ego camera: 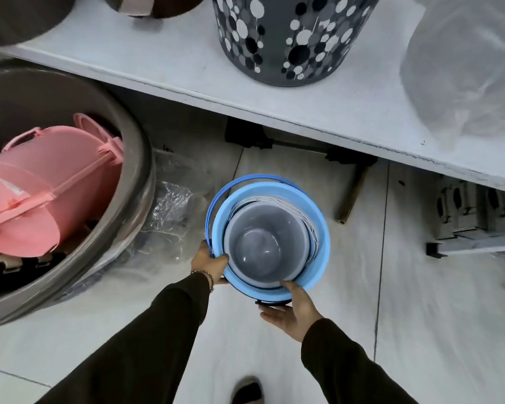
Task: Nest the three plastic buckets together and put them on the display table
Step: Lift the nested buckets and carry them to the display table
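Note:
A light blue bucket with a darker blue handle is held above the tiled floor, in front of the white display table. A grey bucket is nested inside it, with a white rim showing between the two. My left hand grips the blue rim at its near left, thumb inside. My right hand holds the near right rim, thumb on the edge and fingers spread beneath. A dark edge shows under the stack by my right hand.
On the table stand a grey bin with dots and a plastic-wrapped item. A big brown tub at left holds a pink basket. Crumpled plastic film lies on the floor, metal parts under the table.

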